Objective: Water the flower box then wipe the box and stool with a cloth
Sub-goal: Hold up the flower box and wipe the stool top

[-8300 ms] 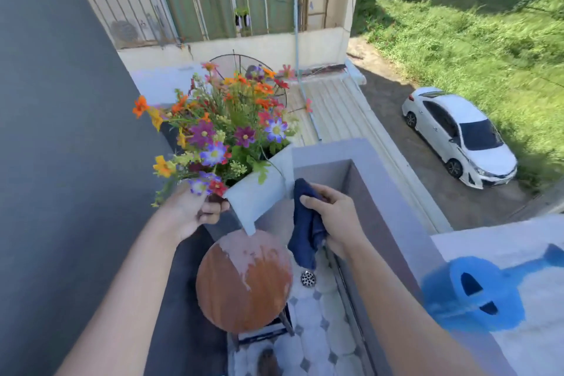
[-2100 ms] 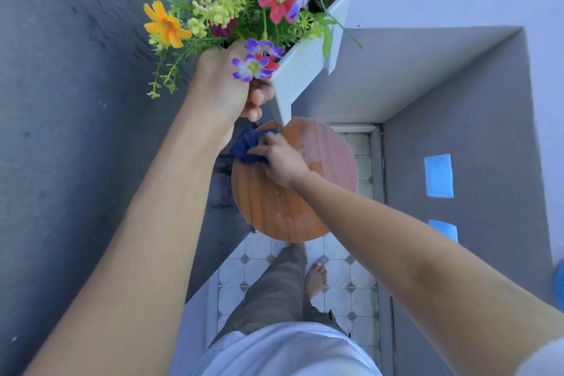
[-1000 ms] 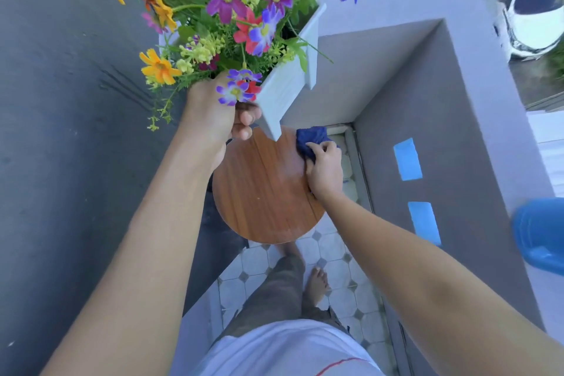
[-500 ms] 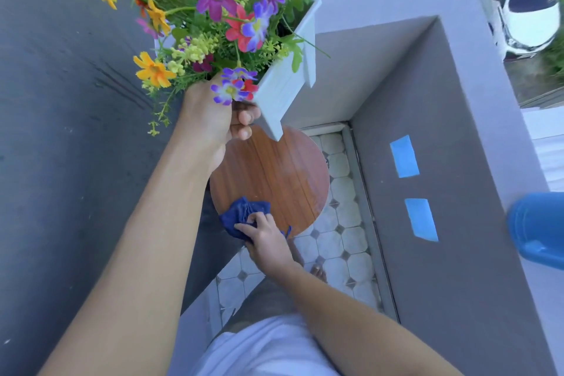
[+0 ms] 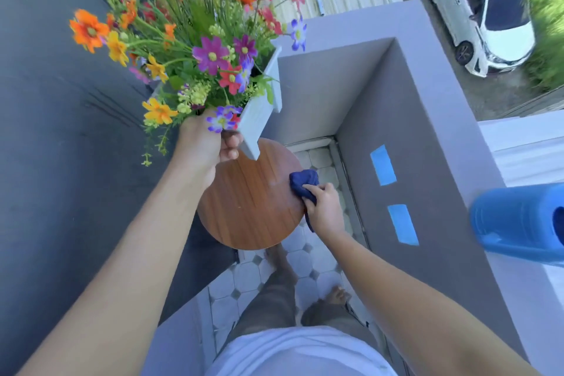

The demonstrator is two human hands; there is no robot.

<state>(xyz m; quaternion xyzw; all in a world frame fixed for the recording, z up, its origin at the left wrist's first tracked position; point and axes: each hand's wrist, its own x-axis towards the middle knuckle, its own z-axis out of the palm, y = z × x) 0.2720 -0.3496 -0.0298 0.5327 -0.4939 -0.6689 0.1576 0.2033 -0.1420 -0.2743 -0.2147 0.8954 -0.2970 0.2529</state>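
Note:
My left hand (image 5: 203, 146) grips the near end of the white flower box (image 5: 259, 110), holding it tilted in the air above the stool. The box is full of orange, purple and red flowers (image 5: 195, 40). Below it stands the round wooden stool (image 5: 250, 198), its top bare and brown. My right hand (image 5: 323, 207) is closed on a dark blue cloth (image 5: 302, 183) and presses it against the stool's right edge.
A blue watering can (image 5: 518, 223) sits on the grey parapet wall (image 5: 427, 101) at the right. Two blue tape strips (image 5: 383, 165) mark the wall's inner face. A dark wall runs along the left. My legs and bare feet stand on the tiled floor (image 5: 305, 259).
My right hand carried the cloth from the stool's near left edge around to its right edge. The flower box stays lifted in my left hand.

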